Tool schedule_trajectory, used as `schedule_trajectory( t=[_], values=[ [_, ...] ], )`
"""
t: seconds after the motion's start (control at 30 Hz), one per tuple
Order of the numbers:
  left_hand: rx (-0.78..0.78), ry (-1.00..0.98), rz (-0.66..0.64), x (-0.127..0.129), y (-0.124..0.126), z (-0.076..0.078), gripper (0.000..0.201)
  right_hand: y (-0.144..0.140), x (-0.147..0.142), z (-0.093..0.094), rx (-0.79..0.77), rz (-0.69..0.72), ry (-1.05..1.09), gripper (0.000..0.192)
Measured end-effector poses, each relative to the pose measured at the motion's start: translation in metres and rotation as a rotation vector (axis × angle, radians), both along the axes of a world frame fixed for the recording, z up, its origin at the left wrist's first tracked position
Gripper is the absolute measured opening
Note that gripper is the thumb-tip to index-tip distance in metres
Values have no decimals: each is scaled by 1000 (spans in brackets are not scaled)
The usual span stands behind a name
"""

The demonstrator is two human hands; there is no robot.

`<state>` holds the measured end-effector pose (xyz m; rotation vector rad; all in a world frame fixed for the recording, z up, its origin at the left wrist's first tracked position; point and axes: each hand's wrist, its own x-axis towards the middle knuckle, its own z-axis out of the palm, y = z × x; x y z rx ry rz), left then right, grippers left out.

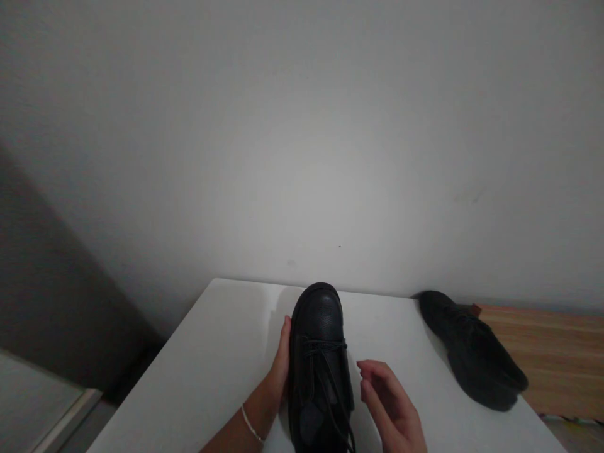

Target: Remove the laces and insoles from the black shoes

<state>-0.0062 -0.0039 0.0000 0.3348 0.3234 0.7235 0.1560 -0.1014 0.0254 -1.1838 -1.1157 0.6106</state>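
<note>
Black leather covers the shoe [319,352] that sits in the middle of the white table [221,352], close to the person. Its round toe points away, toward the grey wall [302,138]. Its thin black laces [330,377] run down the top and hang loose near the bottom edge of the head view.

The left hand [280,368] lies flat against the left side of the shoe. Its fingers are straight and press on the leather, so it steadies the shoe and does not grab around it. A thin bracelet [251,425] goes around that wrist.

The right hand [391,406] is just beside the right side of the shoe. It is loose and holds nothing, with the fingers bent a little toward the laces. I cannot tell if the fingertips touch the shoe.

A second black shoe [472,352] lies on its own at the right end of the table, well apart from the hands. Next to it is a wooden top [557,352].
</note>
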Motion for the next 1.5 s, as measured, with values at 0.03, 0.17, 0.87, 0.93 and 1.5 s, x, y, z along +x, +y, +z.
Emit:
schedule_trajectory(
  t=[0.03,0.17,0.87,0.93,1.5],
  values=[
    [3,-2,0,0,0,-1,96,2,-4,-4,12,-20,-1,19],
    [9,-10,7,1,2,-2,97,2,-18,2,304,-167,-338,11],
    [23,-3,122,6,3,-5,82,30,-29,50,395,0,-918,22],
    [21,-7,107,6,4,-5,86,27,-24,46,386,16,-842,24],
    [25,-22,4,5,3,-3,99,20,-20,39,400,-89,-794,22]
  ],
)
